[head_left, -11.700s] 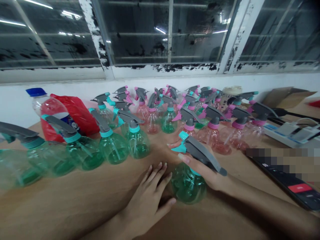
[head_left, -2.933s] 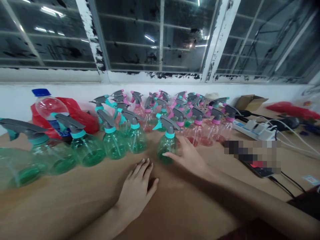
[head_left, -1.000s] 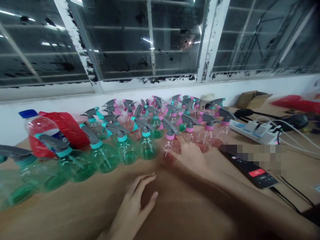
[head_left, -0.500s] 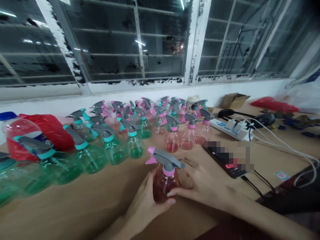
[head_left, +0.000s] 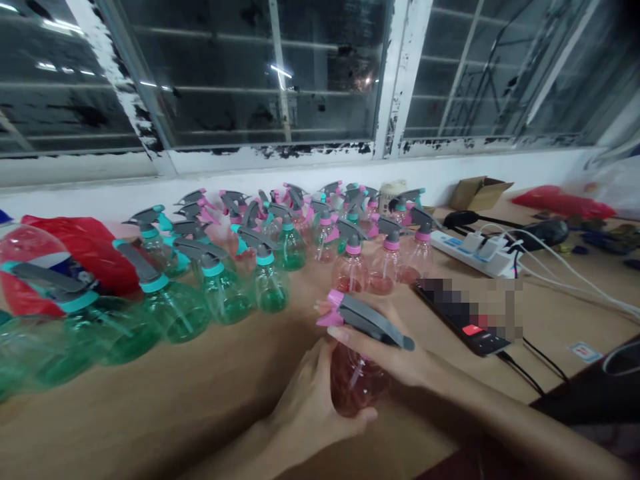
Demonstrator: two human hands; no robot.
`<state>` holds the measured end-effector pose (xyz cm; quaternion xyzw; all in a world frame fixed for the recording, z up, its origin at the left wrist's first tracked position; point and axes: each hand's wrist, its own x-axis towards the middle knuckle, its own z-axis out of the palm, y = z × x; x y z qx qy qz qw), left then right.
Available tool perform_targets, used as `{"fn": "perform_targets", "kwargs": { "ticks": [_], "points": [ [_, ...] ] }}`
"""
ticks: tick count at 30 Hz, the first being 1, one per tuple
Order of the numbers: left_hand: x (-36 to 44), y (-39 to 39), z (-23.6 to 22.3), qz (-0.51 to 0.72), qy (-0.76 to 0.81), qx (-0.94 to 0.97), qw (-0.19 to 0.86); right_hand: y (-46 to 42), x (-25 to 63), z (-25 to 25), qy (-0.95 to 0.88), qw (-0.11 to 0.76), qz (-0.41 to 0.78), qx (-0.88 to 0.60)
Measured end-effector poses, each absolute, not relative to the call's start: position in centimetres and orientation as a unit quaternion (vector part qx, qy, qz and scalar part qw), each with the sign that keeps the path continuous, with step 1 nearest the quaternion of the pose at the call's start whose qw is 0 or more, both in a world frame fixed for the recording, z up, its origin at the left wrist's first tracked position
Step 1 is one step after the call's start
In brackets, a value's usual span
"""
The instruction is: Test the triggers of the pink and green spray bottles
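Close in front of me is a spray bottle [head_left: 357, 387] with a clear pinkish-red body, a pink collar and a grey spray head with a pink nozzle. My left hand [head_left: 305, 403] is wrapped round the side of its body, thumb low at the front. My right hand [head_left: 407, 365] closes round the neck below the grey lever, its thumb near the pink trigger; its other fingers are mostly hidden behind the head. Green spray bottles [head_left: 227, 300] with turquoise collars stand to the left, and pink spray bottles [head_left: 383, 270] stand just beyond my hands.
More spray bottles crowd toward the wall under the window. A red plastic bag [head_left: 100, 247] and a large clear jug [head_left: 30, 257] are at left. To the right lie a phone [head_left: 460, 320] with cables, a white power strip [head_left: 480, 257] and an open cardboard box [head_left: 480, 193].
My right hand has moved up from the bottle's body to its neck and spray head. The bottle sits slightly further right in view and turned; my left hand still grips it.
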<state>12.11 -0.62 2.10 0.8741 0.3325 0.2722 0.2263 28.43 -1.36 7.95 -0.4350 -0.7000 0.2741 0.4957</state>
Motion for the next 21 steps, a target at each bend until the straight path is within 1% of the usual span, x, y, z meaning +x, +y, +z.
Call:
{"fn": "perform_targets", "kwargs": {
  "ticks": [7, 11, 15, 21],
  "points": [
    [10.5, 1.4, 1.6, 0.238, 0.329, 0.892, 0.201, 0.4, 28.0, 7.5, -0.704, 0.485, 0.322, -0.407],
    [7.9, 3.0, 1.0, 0.197, 0.321, 0.918, 0.124, 2.1, 27.9, 7.2, -0.706, 0.470, 0.322, -0.421],
    [5.9, 3.7, 0.1, 0.178, 0.327, 0.926, 0.059, 3.7, 27.7, 6.7, -0.672, 0.478, 0.294, -0.484],
    [5.6, 3.4, -0.7, 0.176, 0.320, 0.931, 0.014, 5.4, 27.1, 6.9, -0.666, 0.481, 0.319, -0.473]
  ]
}}
